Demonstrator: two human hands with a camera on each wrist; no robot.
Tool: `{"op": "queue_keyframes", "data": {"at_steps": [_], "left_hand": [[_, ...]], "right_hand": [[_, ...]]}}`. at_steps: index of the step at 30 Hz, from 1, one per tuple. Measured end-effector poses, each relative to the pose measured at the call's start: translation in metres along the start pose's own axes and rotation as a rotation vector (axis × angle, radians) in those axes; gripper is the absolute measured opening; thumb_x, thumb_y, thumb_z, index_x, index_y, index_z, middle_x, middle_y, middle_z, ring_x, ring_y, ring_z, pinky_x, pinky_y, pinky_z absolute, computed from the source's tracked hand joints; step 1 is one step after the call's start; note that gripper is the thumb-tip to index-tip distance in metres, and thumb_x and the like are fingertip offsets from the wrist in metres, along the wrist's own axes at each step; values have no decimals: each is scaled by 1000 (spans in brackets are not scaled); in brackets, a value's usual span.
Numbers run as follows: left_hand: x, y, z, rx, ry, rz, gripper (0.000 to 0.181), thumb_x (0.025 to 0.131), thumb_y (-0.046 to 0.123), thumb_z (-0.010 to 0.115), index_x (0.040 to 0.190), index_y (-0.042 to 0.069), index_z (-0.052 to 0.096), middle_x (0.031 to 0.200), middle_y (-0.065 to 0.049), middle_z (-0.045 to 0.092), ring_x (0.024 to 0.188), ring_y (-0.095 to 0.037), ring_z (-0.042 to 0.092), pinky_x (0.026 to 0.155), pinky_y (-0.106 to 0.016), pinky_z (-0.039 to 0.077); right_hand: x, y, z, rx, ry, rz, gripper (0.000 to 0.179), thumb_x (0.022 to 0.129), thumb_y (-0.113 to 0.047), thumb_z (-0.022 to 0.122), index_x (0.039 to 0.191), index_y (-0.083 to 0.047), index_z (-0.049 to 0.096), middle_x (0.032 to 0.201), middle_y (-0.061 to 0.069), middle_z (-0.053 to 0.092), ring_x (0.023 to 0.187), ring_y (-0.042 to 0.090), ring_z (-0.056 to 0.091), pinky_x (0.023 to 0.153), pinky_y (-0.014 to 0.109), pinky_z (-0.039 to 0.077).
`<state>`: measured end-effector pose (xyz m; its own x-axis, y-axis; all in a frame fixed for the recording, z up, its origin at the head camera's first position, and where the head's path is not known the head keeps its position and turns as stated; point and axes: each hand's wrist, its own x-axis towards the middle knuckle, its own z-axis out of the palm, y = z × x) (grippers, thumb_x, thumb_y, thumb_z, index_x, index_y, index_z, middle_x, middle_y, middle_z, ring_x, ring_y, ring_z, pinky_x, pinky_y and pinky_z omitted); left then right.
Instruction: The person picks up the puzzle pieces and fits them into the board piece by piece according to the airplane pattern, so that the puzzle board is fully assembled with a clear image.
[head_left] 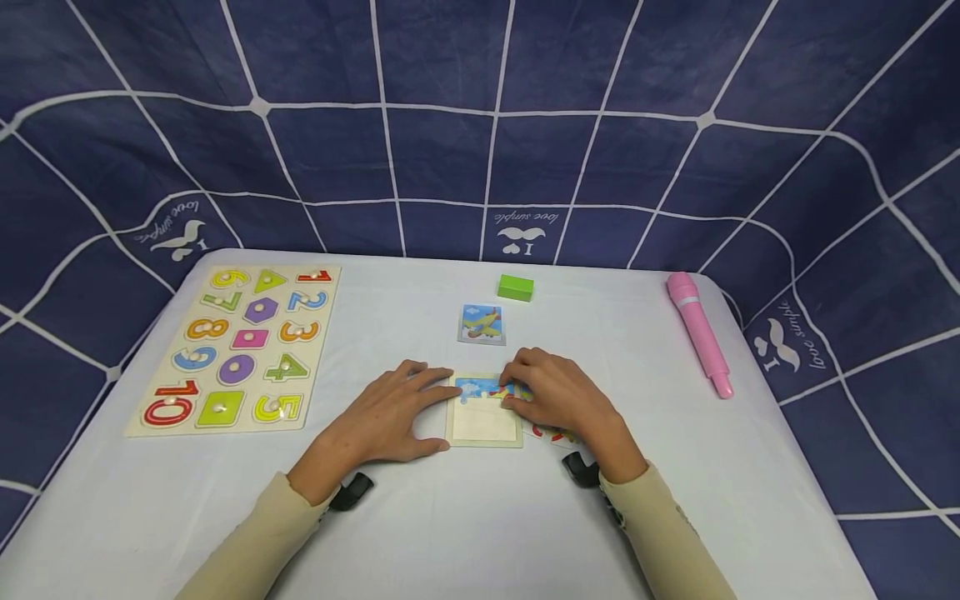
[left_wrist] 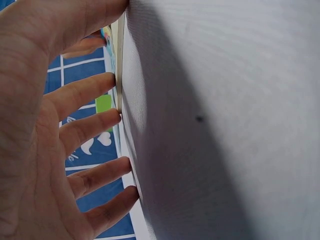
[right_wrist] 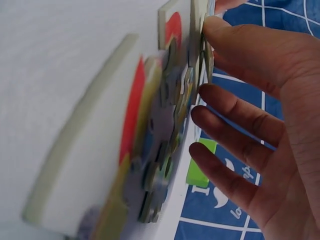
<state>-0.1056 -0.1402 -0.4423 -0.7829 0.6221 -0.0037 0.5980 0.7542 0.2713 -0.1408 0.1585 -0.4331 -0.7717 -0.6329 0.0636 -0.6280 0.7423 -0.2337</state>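
A small square puzzle board (head_left: 484, 427) lies on the table with a row of sky-blue jigsaw pieces (head_left: 474, 388) along its top; its lower part is bare wood. Straight, spread fingers of my left hand (head_left: 386, 414) touch the board's left edge, the thumb at its lower left corner. In the left wrist view the left fingertips (left_wrist: 114, 116) meet the board's side and the cloth. My right hand (head_left: 558, 392) pinches a puzzle piece (right_wrist: 208, 50) between thumb and index finger at the board's upper right. Loose puzzle pieces (right_wrist: 162, 167) lie beside the board, partly hidden under that hand.
Beyond the board lie a plane picture card (head_left: 482, 323) and a green block (head_left: 516, 288). On the left is a number-and-shape peg board (head_left: 225, 354). A pink toy microphone (head_left: 699, 333) rests at the right. A blue checked cloth (head_left: 442, 158) stands behind the white table (head_left: 450, 533).
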Motion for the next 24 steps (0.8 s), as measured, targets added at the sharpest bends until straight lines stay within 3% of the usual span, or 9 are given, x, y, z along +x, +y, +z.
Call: {"op": "queue_keyframes", "data": {"at_steps": [13,24], "left_hand": [[0,0,1,-2,11,-3,75,86,60,84,152,30,64,163,2,52,144,-27,47,106,-56,51],[0,3,1,13,21,-8,75,86,56,85,152,27,64,164,0,51,144,-29,48,106,-57,51]], "right_hand": [[-2,-4,-5,-10,-20,22,24,93,-33,88,113,-22,82,112,-3,69,94,15,63,84,36,57],[-11,12,-26,24,-50,131,26,94,-22,85,119,-18,81,113,-3,72,106,18,67,93,43,57]]}}
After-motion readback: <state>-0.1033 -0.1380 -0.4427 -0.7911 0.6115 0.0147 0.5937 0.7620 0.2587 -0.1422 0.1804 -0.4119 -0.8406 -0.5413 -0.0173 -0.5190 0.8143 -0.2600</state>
